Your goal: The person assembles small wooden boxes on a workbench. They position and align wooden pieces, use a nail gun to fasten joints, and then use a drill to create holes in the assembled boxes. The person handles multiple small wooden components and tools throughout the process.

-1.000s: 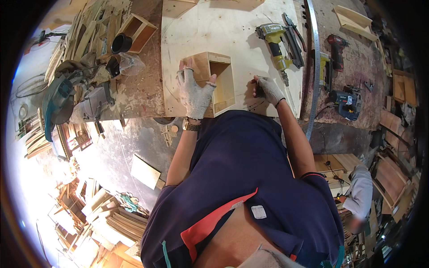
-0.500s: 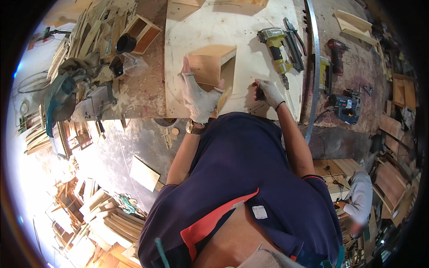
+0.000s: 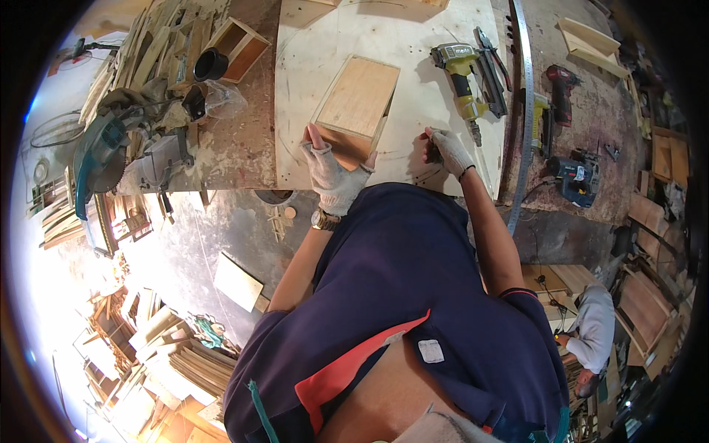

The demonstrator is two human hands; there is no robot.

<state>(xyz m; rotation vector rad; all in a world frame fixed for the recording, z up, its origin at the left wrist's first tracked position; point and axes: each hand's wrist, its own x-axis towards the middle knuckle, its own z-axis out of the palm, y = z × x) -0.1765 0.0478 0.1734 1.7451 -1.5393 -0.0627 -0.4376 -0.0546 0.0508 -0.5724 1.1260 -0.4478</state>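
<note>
A small pale wooden box (image 3: 360,92) sits on the light plywood board, its broad flat panel facing up and slanting away to the upper right. My left hand (image 3: 336,177), in a white glove with bare fingertips, grips the box's near end, fingers on its left edge and thumb on its right. My right hand (image 3: 449,153), gloved the same way, hovers by the board to the right of the box, apart from it. Its fingers are curled in; they look dark and shaded, and what they hold is too small to make out.
A yellow-green nail gun (image 3: 464,81) lies right of the box, beside a long metal ruler (image 3: 523,111). Farther right are a red drill (image 3: 563,92) and a blue jigsaw (image 3: 577,181). A teal mitre saw (image 3: 103,159) stands left. A co-worker (image 3: 593,325) bends at lower right.
The box has tipped over under my left hand, so its broad panel now faces up where an open side showed before. My right hand has barely moved.
</note>
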